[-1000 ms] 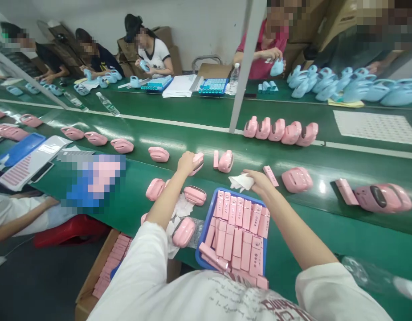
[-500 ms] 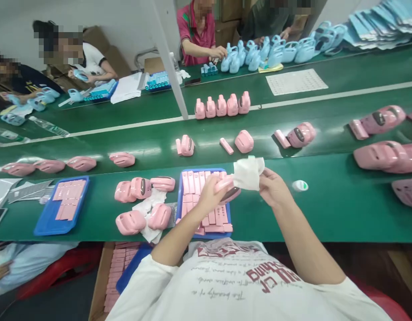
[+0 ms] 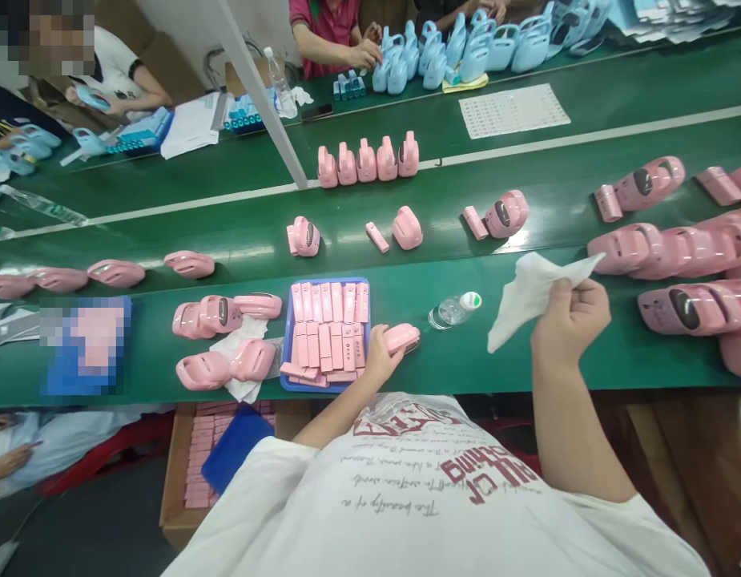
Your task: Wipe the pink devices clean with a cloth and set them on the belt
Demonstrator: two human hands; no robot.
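My left hand (image 3: 382, 359) is closed around a glossy pink plastic housing (image 3: 402, 336), low over the green bench beside the blue tray. Between the fingers of my right hand (image 3: 571, 314) hangs a white wiping cloth (image 3: 522, 295), spread out and raised over the bench, apart from the housing. A clear bottle with a green and white cap (image 3: 452, 311) lies between my two hands. Just left of my left hand, the blue tray (image 3: 282, 370) holds rows of pink rectangular pieces (image 3: 331, 335).
Pink housings (image 3: 205, 371) rest on white cloths at the left, and more pink housings (image 3: 682, 248) stand in rows at the right. Across the bench, a slanted post (image 3: 265, 96) rises near co-workers handling light-blue housings (image 3: 397, 68). A cardboard box (image 3: 178, 481) of pink pieces sits below.
My right hand has drawn the cloth away from the housing to the right, where it hangs open. My left hand has lowered the housing toward the bench. The view has shifted.
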